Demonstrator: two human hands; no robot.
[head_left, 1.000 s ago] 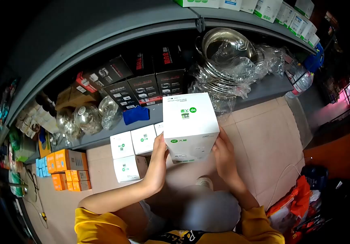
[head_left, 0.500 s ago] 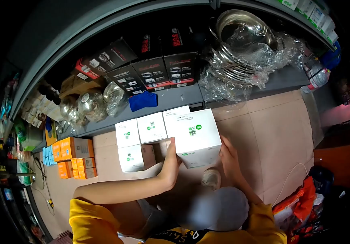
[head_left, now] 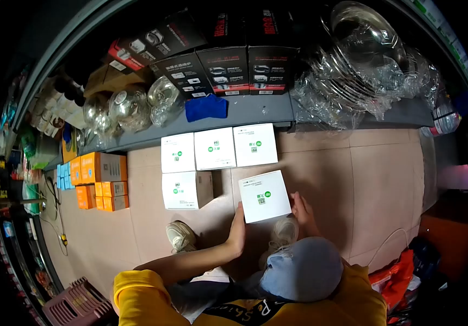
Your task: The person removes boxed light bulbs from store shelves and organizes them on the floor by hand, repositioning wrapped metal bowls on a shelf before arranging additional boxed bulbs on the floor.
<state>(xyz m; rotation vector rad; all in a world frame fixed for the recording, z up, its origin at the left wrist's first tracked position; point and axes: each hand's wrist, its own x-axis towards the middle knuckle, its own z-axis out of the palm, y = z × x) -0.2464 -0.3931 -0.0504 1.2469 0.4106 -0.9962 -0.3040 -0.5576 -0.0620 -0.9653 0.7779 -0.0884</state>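
A white cardboard box (head_left: 265, 196) with a green logo on top is held between my two hands, low in front of me. My left hand (head_left: 237, 227) presses against its left side, and my right hand (head_left: 302, 211) grips the right side. Just beyond it, similar white boxes stand on the floor: a back row with a left box (head_left: 178, 152), a middle box (head_left: 215, 148) and a right box (head_left: 255, 144), plus a front box (head_left: 180, 190) before the left one. Whether the held box touches the floor I cannot tell.
A grey shelf (head_left: 255, 111) runs along the back, bearing black boxes (head_left: 222, 70), a blue cloth (head_left: 206, 108) and plastic-wrapped metal bowls (head_left: 130, 111). Orange boxes (head_left: 103, 167) stand left on the tiled floor (head_left: 321, 179). A pink plastic basket (head_left: 76, 307) lies lower left; a red bag (head_left: 397, 280) sits right.
My hands have lowered the white box, which now looks smaller and farther from me. The view has shifted, so the right back box and both shoes show more fully.
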